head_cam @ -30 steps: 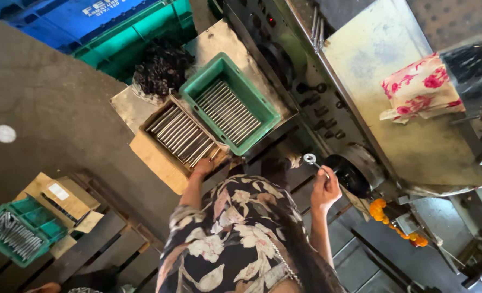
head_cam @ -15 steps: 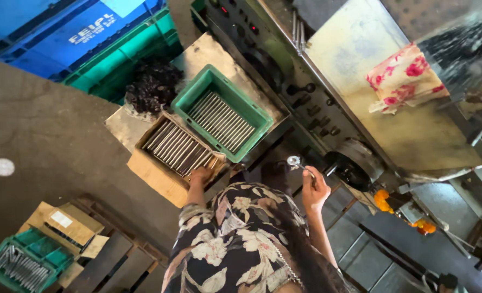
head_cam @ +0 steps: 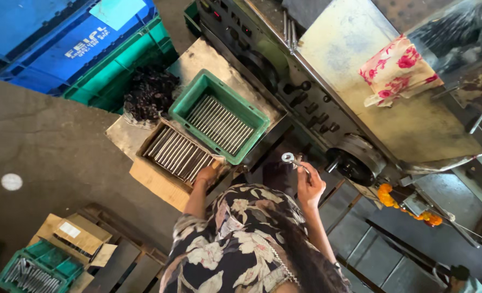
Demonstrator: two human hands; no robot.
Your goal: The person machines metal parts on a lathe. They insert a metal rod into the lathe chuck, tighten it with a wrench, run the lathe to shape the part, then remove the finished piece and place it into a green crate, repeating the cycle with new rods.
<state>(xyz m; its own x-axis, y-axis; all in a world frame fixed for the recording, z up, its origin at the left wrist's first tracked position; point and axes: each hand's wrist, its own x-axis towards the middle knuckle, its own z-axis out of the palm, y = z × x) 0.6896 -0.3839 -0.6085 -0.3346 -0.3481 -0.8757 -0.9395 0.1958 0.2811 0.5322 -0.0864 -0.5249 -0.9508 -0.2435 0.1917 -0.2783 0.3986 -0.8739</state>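
Note:
My right hand is raised in front of the grey machine, shut on a thin metal pin with a ring-shaped head. My left hand rests at the near corner of a cardboard box filled with metal rods. The fingers curl at the box edge, and whether they grip a rod is hidden. Just beyond the box stands a green plastic tray holding more rods. My floral sleeves and shirt fill the lower middle.
A pile of dark swarf lies beside the box. Blue and green crates stand at the top left. A floral cloth lies on the machine top. Another green tray of rods and small cartons sit at the lower left.
The view has shifted and closed in on the box and tray. My right hand keeps the pin raised, and my left hand stays at the cardboard box.

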